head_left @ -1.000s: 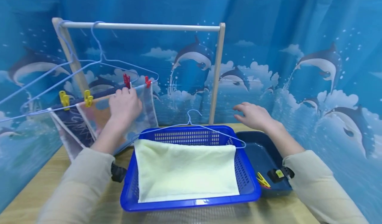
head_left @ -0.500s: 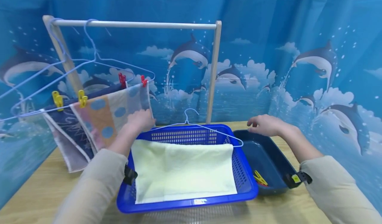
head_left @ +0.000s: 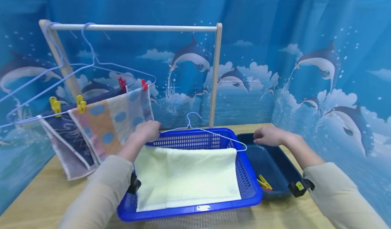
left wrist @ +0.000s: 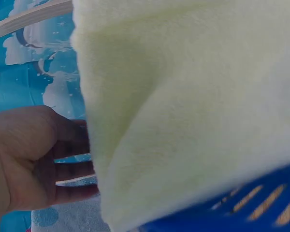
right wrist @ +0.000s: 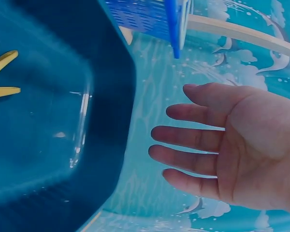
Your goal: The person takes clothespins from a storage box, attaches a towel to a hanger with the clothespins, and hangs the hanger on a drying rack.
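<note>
A pale yellow towel (head_left: 187, 174) hangs folded over a light-blue wire hanger (head_left: 210, 131), which lies across the blue perforated basket (head_left: 192, 208). At the basket's back left corner is my left hand (head_left: 148, 130). In the left wrist view, its loosely extended fingers (left wrist: 75, 170) reach behind the towel's edge, which hides their tips. My right hand (head_left: 268, 134) hovers over the back of the dark blue basin (head_left: 285, 164). Its fingers (right wrist: 186, 137) are spread and nothing is in them. Yellow clothespins (head_left: 264, 181) lie in the basin, with a bit of red beside them.
At the left, a rack with a white rail (head_left: 137, 27) carries two hangers. A patterned towel (head_left: 102, 127) and a navy towel (head_left: 65, 130) hang there, held by yellow clothespins (head_left: 81, 104) and red clothespins (head_left: 144, 84). A dolphin-print curtain (head_left: 256, 15) encloses the wooden table (head_left: 36, 188).
My left hand has left the red clothespins on the patterned towel and come down right to the basket's corner. My right hand has moved right and lower over the basin.
</note>
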{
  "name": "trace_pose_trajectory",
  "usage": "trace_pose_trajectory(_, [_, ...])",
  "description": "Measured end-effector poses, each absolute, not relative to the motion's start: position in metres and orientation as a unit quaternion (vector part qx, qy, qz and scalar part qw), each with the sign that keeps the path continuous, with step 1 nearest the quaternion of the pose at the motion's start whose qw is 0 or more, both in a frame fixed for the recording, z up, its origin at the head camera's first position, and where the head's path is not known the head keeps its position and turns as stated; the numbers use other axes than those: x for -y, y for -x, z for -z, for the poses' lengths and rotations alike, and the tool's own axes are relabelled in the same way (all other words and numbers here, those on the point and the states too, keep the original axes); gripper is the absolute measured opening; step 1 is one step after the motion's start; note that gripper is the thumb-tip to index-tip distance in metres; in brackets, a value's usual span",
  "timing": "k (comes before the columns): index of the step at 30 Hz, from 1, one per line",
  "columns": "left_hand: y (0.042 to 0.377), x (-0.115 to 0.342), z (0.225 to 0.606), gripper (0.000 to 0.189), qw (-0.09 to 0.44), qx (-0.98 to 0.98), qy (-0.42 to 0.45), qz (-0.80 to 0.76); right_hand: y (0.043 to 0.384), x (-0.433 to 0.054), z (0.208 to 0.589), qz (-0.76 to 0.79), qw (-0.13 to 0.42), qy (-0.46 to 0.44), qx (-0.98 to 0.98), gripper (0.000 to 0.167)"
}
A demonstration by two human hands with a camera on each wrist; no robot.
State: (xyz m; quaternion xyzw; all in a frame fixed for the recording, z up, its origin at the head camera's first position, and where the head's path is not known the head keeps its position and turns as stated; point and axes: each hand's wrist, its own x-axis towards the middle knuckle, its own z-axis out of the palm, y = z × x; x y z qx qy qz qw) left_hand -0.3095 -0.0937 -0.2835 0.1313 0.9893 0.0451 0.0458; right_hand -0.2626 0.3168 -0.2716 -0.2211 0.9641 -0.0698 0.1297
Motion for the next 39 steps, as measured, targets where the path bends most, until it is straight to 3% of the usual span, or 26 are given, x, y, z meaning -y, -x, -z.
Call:
trace_pose_trajectory(5, [0.313,0.089,0.29,0.013,0.009,-0.986,-0.169,-0.004,0.264,-0.315,0.282,0.042,0.134,0.211,-0.967,0.028])
trace_pose_trajectory(13, [0.315,0.085,0.29,0.009,-0.015,-0.983,-0.182,0.033,0.258,-0.311,0.292,0.05,0.159,0.178,-0.97,0.028])
trace_pose_trajectory(23, [0.301,0.089,0.272,0.026,-0.058,-0.982,-0.182,0.003,0.255,-0.312,0.298,0.042,0.182,0.181,-0.966,0.027])
trace_pose_trajectory(27, [0.294,0.09,0.264,0.03,-0.061,-0.983,-0.174,-0.022,0.251,-0.314,0.302,0.041,0.187,0.182,-0.964,0.027])
trace_pose_trajectory(39, [0.278,0.093,0.248,0.017,-0.052,-0.983,-0.174,-0.038,0.232,-0.314,0.318,0.058,0.174,0.183,-0.966,0.026])
